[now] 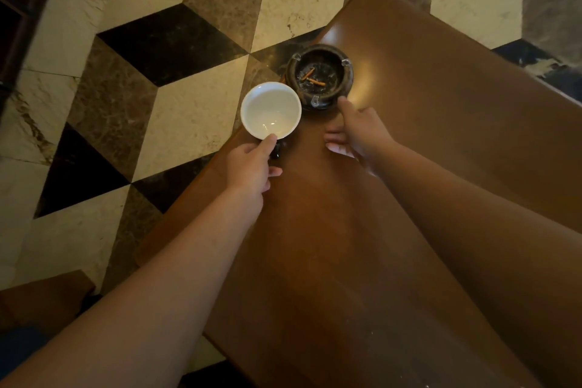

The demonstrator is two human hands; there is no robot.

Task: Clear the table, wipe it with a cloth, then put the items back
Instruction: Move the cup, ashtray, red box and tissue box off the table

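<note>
A white bowl (271,109) hangs over the left edge of the brown wooden table (409,167). My left hand (252,167) grips its near rim, thumb on top. Just beyond it a dark round ashtray (319,76) with two cigarette butts inside stands on the table near that edge. My right hand (356,132) reaches toward the ashtray with fingers spread and relaxed, its index fingertip touching the ashtray's near right side. A small dark object (276,150) shows under the bowl by my left thumb; what it is I cannot tell.
The floor (157,72) to the left and beyond the table is marble in a cream, brown and black cube pattern. Another brown wooden surface (41,296) sits at the lower left. Dark furniture runs along the far left edge.
</note>
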